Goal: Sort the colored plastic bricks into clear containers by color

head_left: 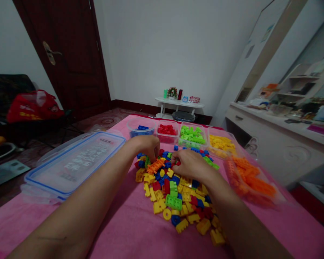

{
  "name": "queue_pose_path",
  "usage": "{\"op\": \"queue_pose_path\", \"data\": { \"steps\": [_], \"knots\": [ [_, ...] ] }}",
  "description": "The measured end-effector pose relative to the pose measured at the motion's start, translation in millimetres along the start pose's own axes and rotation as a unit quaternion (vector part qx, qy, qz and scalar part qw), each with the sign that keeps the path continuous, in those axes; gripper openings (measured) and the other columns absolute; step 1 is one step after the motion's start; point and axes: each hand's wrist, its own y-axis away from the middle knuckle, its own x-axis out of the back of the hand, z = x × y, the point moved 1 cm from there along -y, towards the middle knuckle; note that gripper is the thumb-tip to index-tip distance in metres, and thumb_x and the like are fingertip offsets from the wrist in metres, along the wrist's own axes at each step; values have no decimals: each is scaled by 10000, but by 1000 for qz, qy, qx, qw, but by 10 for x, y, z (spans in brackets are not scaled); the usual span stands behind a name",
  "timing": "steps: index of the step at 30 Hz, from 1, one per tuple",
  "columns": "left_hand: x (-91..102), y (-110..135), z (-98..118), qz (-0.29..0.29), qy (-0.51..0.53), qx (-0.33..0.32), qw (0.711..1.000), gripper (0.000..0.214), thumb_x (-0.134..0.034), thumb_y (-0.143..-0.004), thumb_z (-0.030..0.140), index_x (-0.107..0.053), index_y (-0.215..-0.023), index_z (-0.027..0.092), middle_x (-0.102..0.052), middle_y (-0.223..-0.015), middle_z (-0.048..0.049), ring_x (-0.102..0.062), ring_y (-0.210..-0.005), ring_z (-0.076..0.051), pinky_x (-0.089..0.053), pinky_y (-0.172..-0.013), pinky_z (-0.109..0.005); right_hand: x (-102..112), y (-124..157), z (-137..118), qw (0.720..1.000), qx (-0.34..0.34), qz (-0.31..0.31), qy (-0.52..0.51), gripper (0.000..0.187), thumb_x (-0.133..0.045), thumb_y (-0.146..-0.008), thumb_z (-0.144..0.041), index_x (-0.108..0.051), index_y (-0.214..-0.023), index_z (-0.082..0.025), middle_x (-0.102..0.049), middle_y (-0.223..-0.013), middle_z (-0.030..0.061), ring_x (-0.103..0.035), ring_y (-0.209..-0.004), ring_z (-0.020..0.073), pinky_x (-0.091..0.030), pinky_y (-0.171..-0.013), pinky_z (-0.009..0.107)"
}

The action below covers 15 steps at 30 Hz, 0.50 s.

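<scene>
Both hands reach forward, curled over the bricks; grip unclear.

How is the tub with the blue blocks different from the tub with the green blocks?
The blue blocks' tub looks round, but the green blocks' tub is boxy with corners. The blue blocks sit low with bare wall above them, while the green blocks are heaped up high. Both tubs are see-through and stand on the pink cloth.
</scene>
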Motion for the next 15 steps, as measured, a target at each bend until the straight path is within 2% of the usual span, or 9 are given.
{"op": "queue_pose_path", "data": {
  "steps": [3, 6, 8, 10, 12, 15],
  "knots": [
    [-44, -25, -11, 2, -12, 27, 1000, 116, -719, -475, 127, -714, -574, 188, -636, -526, 1, -448, -462, -101, -323, -515, -221, -1, -13, 57, 1000, 3, -11, -20, 131, -556, -613, -175, -656, -682, -224, -667, -719, 20, -564, -629, 147, -319, -527, 235],
    [5, -16, -46, 18, 17, 14, 1000, 106, -734, -491, 165, -715, -595, 175, -631, -524, -2, -465, -478, -104, -330, -520, -217, 18, -44, 159, 997, 24, -3, -69, 121, -540, -603, -147, -637, -652, -201, -651, -672, 10, -553, -606, 133, -332, -528, 227],
    [68, -3, -56, 57, 62, -12, 996, 130, -726, -543, 212, -722, -660, 156, -641, -566, -13, -489, -510, -104, -333, -516, -208, 52, -76, 243, 992, 26, 26, -122, 113, -545, -620, -160, -644, -668, -187, -648, -667, 10, -555, -607, 131, -355, -541, 226],
    [115, 1, -21, 108, 144, -38, 983, 180, -692, -623, 273, -715, -738, 136, -641, -617, -17, -495, -538, -96, -339, -508, -195, 107, -108, 313, 978, 11, 84, -193, 113, -556, -653, -198, -653, -704, -170, -651, -676, 18, -559, -608, 132, -382, -551, 228],
    [118, -12, 63, 153, 268, -51, 950, 248, -646, -696, 332, -695, -830, 129, -636, -675, -19, -497, -556, -83, -355, -500, -179, 178, -123, 344, 949, -8, 168, -267, 149, -565, -683, -248, -656, -758, -155, -660, -707, 31, -566, -614, 136, -411, -561, 234],
    [36, -68, 249, 156, 475, -47, 865, 266, -612, -744, 312, -654, -947, 145, -631, -732, -23, -529, -570, -70, -394, -495, -159, 283, -100, 301, 895, -20, 280, -345, 199, -576, -696, -275, -651, -827, -146, -675, -789, 53, -582, -643, 143, -448, -581, 247]
  ]
}}
